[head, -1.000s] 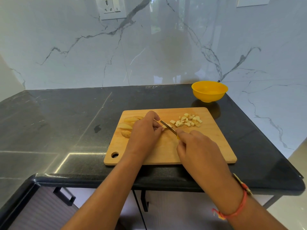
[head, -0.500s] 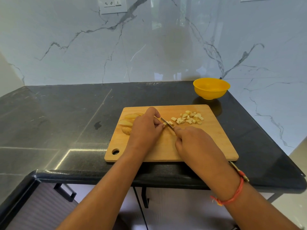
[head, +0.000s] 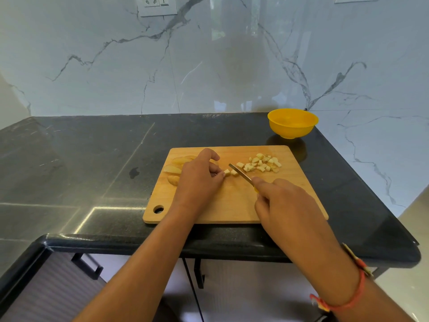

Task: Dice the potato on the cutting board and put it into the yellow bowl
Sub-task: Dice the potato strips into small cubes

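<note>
Right hand (head: 285,205) wraps knife (head: 240,173) handle. Left hand (head: 199,180) pinches potato strip (head: 226,172) mid cutting board (head: 232,205). Diced heap (head: 262,164) at board's 1 o'clock, wedges (head: 174,169) at 10, yellow bowl (head: 292,123) beyond. Risk: short strip slips, blade nicks fingertips.

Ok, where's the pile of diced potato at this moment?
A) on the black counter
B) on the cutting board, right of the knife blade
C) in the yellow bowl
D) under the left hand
B: the diced potato lies on the cutting board, right of the knife; the yellow bowl shows none.
</note>
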Available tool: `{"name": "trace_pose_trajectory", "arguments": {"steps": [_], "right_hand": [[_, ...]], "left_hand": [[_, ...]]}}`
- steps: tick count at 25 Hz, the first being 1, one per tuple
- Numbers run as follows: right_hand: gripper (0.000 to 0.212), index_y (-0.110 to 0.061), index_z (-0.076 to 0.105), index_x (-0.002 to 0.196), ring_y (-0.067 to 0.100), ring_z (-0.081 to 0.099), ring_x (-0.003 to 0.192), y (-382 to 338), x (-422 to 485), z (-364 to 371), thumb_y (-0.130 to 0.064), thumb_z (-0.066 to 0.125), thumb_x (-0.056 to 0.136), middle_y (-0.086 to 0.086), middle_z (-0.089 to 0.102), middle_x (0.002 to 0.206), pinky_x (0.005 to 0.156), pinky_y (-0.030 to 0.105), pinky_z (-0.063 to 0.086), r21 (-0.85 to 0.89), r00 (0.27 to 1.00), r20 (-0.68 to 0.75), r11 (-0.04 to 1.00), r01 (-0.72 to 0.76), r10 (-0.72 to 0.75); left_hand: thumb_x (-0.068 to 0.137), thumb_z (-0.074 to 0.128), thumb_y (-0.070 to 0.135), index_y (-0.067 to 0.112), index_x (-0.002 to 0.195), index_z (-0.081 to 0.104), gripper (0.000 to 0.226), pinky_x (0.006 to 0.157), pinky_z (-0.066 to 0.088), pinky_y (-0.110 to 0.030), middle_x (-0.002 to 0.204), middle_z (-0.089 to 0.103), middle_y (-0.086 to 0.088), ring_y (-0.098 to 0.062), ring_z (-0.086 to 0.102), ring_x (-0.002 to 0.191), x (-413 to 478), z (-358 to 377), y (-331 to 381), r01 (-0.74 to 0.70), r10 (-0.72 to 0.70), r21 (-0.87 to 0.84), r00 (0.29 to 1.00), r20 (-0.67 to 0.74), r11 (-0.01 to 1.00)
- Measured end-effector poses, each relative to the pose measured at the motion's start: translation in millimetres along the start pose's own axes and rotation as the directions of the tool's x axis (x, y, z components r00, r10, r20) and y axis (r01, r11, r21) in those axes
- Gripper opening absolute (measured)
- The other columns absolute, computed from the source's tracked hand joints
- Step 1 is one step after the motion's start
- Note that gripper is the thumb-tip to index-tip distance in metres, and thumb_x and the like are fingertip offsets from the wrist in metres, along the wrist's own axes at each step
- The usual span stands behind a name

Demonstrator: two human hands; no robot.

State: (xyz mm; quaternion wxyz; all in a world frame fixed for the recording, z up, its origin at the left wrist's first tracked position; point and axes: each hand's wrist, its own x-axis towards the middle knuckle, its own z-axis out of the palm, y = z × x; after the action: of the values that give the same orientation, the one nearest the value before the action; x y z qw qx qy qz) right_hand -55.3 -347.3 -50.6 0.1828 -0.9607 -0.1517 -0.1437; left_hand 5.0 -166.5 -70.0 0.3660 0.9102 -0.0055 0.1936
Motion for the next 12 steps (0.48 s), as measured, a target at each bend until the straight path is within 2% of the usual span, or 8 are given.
{"name": "trace_pose_trajectory", "arguments": {"steps": [3,7,12], "right_hand": [[0.045,-0.037,0.037,0.146,0.007,0.045,0.072,-7,6,8,-0.034,0.039,0.101,-0.011,0.046,0.084,0.064,0.020,0.041,0.024,1.000,0.003,0.999,0.027,-0.027],[0.043,-0.034,0.040,0.145,0.008,0.048,0.076,-11,11,12,-0.033,0.039,0.102,-0.008,0.051,0.089,0.068,0.022,0.045,0.045,0.999,0.025,0.998,0.043,-0.044],[0.042,-0.029,0.043,0.144,0.010,0.053,0.083,-13,20,20,-0.027,0.037,0.102,-0.005,0.055,0.095,0.075,0.029,0.050,0.011,0.998,0.044,0.999,0.035,-0.035]], "left_hand": [[0.087,0.073,0.020,0.027,0.108,0.057,0.027,0.067,0.046,-0.006,0.080,0.068,0.013,0.005,0.063,0.076,-1,-1,0,0.006,-0.005,-0.022,1.000,0.003,1.000],[0.086,0.074,0.018,0.026,0.105,0.058,0.027,0.076,0.055,-0.020,0.078,0.070,0.012,0.003,0.064,0.077,0,-1,-2,-0.006,0.006,-0.041,1.000,-0.007,0.999],[0.084,0.075,0.019,0.027,0.102,0.058,0.026,0.085,0.054,-0.030,0.073,0.070,0.014,0.004,0.064,0.076,1,0,-4,-0.027,0.026,-0.023,0.999,-0.018,0.999]]}}
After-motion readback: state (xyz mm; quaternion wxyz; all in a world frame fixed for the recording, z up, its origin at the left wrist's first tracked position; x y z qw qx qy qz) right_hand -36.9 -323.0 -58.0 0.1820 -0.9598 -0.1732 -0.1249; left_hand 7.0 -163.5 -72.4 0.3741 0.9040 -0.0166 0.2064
